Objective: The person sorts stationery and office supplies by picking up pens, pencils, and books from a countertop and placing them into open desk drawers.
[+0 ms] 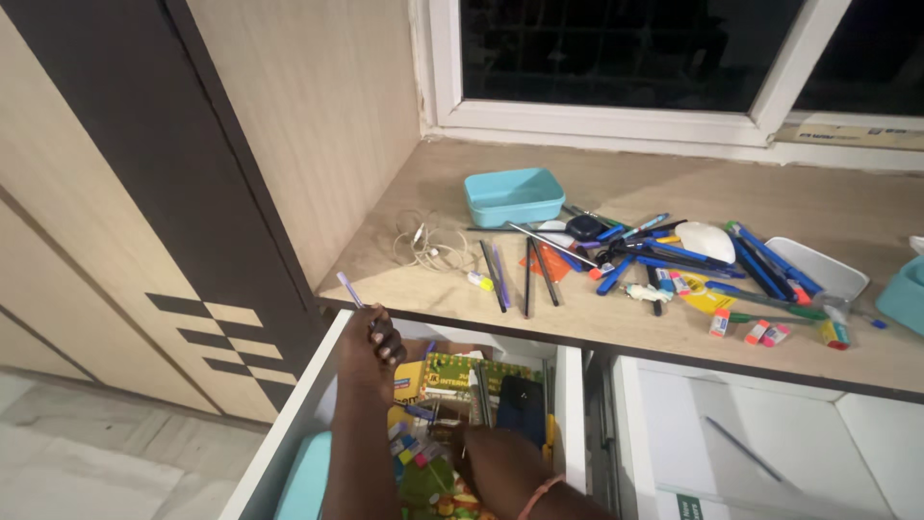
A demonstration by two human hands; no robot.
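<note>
The left hand (371,349) has its fingers closed around a purple pen (350,289), lifted above the open drawer (574,404) at the worktop (452,193) edge; the right hand (496,462) reaches down among books and stationery, its fingers hidden, so their grip cannot be told; both forearms are cut off below.

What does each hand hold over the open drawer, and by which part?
The left hand grips a purple pen by its lower end. The right hand reaches into the drawer; whether it holds anything cannot be told.
</note>
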